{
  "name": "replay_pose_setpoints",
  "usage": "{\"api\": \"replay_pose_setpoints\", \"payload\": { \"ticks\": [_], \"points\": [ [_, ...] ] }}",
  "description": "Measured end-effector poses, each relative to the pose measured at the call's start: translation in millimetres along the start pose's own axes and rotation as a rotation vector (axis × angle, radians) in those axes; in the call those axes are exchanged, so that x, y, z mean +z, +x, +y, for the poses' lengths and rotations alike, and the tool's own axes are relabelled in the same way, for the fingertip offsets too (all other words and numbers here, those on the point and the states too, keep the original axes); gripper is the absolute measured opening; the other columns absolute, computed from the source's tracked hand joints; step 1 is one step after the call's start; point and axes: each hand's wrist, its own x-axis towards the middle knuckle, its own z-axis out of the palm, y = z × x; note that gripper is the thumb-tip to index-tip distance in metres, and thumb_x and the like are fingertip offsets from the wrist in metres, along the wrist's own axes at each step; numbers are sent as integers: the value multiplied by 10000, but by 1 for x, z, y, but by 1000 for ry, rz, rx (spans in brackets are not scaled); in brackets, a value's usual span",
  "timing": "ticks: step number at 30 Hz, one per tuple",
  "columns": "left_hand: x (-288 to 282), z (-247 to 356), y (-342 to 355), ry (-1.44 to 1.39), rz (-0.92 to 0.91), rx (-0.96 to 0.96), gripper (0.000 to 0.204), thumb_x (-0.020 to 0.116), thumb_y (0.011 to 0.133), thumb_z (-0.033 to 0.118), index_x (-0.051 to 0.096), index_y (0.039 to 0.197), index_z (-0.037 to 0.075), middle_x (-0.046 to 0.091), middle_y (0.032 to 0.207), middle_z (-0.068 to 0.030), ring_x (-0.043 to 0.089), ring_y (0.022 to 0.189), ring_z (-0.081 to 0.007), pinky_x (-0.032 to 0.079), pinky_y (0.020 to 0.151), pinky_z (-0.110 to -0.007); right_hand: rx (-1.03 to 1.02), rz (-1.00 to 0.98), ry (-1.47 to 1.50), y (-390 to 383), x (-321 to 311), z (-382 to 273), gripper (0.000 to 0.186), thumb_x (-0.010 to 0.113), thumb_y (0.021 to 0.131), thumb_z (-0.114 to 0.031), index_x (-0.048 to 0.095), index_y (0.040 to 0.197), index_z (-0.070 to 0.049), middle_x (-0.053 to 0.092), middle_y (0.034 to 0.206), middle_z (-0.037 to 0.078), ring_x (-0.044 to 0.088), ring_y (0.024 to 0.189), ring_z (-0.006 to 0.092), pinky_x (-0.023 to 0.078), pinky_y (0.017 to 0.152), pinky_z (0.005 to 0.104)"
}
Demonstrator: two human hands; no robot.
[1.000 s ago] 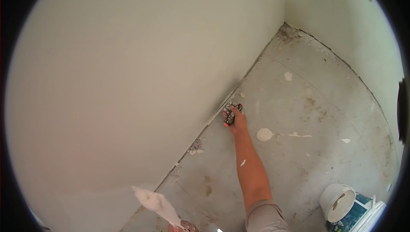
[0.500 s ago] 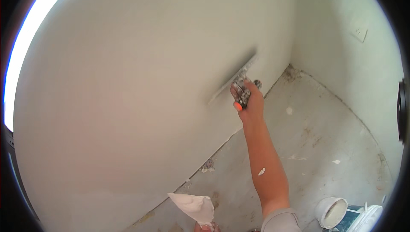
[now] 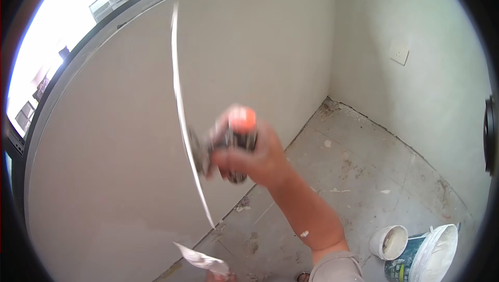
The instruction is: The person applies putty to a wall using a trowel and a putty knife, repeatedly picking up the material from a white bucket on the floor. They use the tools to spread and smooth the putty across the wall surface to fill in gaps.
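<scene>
And there's your long trowel [image 3: 183,121] at nine o'clock, blade edge-on by the wall [image 3: 114,142], contact hard to call; between six and seven, a white-smeared spatula [image 3: 201,260], your left hand [image 3: 220,276] gripping its base; near centre, blurred, your right hand's [image 3: 262,155] fingers wrap the trowel's orange-ended handle [image 3: 243,139]; four o'clock, a small tub [image 3: 376,243] beside a bigger bucket [image 3: 413,253]!

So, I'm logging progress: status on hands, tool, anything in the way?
Right hand gripping orange-ended tool handle, blurred, in front of wall. Left hand low in view, holding white-coated tool. White tub, blue-green bucket at lower right, apart from both hands.
</scene>
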Motion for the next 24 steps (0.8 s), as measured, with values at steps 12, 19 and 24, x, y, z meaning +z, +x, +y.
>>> {"api": "replay_pose_setpoints", "payload": {
  "ticks": [12,19,24],
  "points": [
    [-1,27,13,77,43,-175,433,585,828,489,424,707,105,361,591,20,318,460,-89,256,396,-236,507,-598,-618,-163,-89,166,243,668,748,-187,561,924,-59,593,816,54,560,666,113,439,526,247],
    [13,20,18,238,98,-97,471,554,821,549,429,737,102,395,601,8,328,457,-87,253,402,-238,442,843,-400,-81,-149,95,278,605,765,-157,529,1007,-43,550,654,40,533,489,112,397,357,278],
    [26,8,19,300,123,-95,489,500,834,585,438,786,102,398,610,11,327,458,-87,251,412,-241,48,882,-755,9,-188,51,320,582,758,-123,506,1032,24,602,714,128,581,499,185,475,515,312]
  ]
}}
